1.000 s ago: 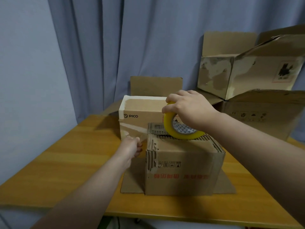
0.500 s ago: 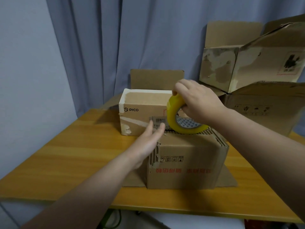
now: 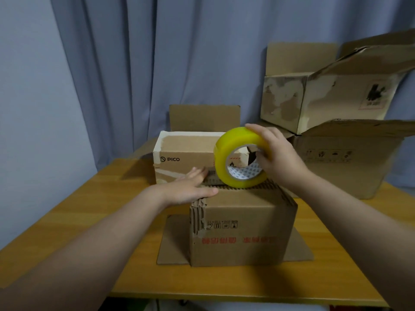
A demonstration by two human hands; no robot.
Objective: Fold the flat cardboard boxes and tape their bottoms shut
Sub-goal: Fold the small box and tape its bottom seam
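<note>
The right hand's fingers [image 3: 256, 129] curl over the top of a yellow roll of packing tape [image 3: 224, 158], with the thumb seemingly hooked into its white core, so the right hand [image 3: 283, 162] grips the roll firmly. The roll stands on edge on the upturned bottom of a small brown corrugated cardboard box [image 3: 242, 221]. Beside it, the left hand's fingers [image 3: 198, 173] lie straight and flat, and the left hand [image 3: 190, 189] presses the far left part of that same surface, holding nothing. The box sits upside down near the middle of the wooden table [image 3: 67, 221], its red print inverted and its other flaps [image 3: 173, 241] splayed flat on the tabletop. The folding looks done and the taping step appears to be starting; whether a free tape end is already stuck under the left palm cannot be told. The next move would likely call for keeping that end pinned while the roll is drawn across the seam toward the right edge and down the side wall. The box's left corner is torn and ragged, which could snag tape. Just behind stands a white-edged box printed PICO [image 3: 186, 151], limiting room at the back, and large open cartons [image 3: 336, 158] crowd the right; the near side and left of the table offer freer room.
</note>
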